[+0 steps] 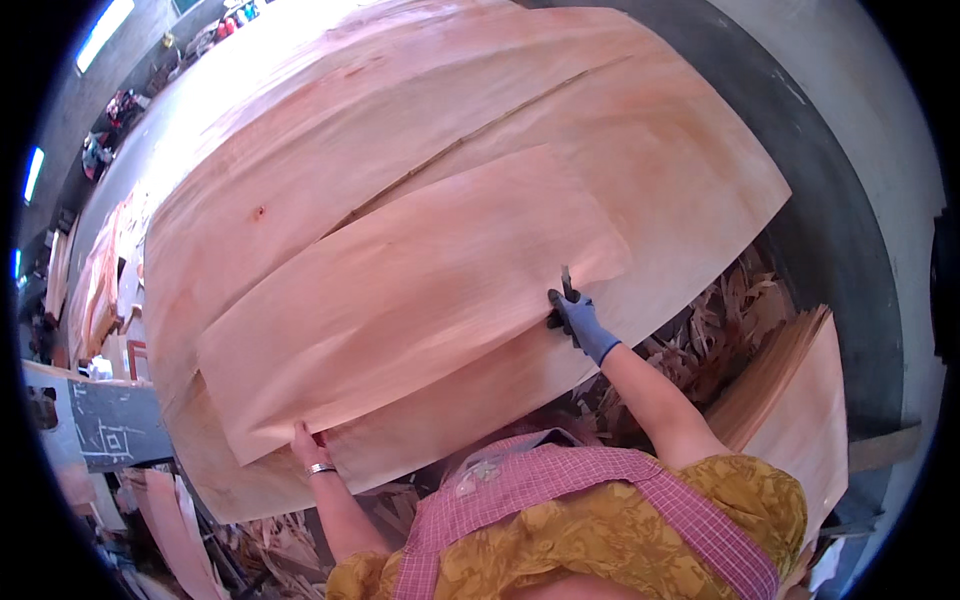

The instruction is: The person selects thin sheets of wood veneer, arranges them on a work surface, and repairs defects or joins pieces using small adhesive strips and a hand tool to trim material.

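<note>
A smaller rectangular sheet of pinkish wood veneer (420, 290) lies over a much larger veneer sheet (690, 160). My left hand (308, 447), bare with a band at the wrist, pinches the small sheet's near left corner area, which lifts slightly. On its near right edge rests my right hand (577, 318), in a blue and black glove. Its fingers are closed round a short dark knife-like tool (566, 281) with a flat tip pointing away from me. Beyond the small sheet, a thin brown stick (460, 142) lies slantwise on the large one.
Torn veneer strips (715, 330) are heaped below the right edge of the large sheet. A stack of veneer sheets (790, 385) leans at the right. At the left stands a dark grey panel (118, 420) with chalk marks. People (97, 155) are at the far left.
</note>
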The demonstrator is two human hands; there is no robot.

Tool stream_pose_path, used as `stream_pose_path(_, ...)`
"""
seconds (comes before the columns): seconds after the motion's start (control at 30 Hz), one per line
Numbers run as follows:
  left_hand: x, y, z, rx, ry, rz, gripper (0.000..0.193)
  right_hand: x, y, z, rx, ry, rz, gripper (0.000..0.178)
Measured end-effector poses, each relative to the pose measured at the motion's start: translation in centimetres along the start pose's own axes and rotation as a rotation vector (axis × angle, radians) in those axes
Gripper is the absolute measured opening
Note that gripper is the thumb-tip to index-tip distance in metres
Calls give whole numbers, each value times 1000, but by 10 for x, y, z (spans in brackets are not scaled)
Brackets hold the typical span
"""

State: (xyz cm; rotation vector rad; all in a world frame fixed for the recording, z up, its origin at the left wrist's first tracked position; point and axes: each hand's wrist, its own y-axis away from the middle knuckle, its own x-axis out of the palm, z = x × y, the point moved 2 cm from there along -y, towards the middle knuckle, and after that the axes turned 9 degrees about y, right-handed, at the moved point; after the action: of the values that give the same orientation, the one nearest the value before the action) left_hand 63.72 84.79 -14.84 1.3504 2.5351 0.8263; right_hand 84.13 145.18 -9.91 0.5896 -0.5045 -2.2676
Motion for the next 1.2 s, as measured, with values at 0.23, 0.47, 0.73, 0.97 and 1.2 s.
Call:
stream_pose_path(0.23, -24, 11, -4, 128, -14, -217, 18, -73, -4, 37, -58, 968, 299, 55)
stream_pose_path(0.47, 185, 181, 86, 991, -986, 152, 55, -83, -111, 90, -626, 977, -46, 49)
stream_pose_path(0.73, 310, 208, 149, 1004, -1350, 395, 76, -69, -140, 93, -923, 824, 124, 25)
stream_pose_path(0.97, 256, 136, 114, 1091, -1234, 112, 64, 105, -91, 89, -1583, 1247, 535, 26)
stream_pose_path(1.2, 254, 151, 100, 1042, -1072, 17, 53, 262, -21, 121, -1235, 1566, 654, 32)
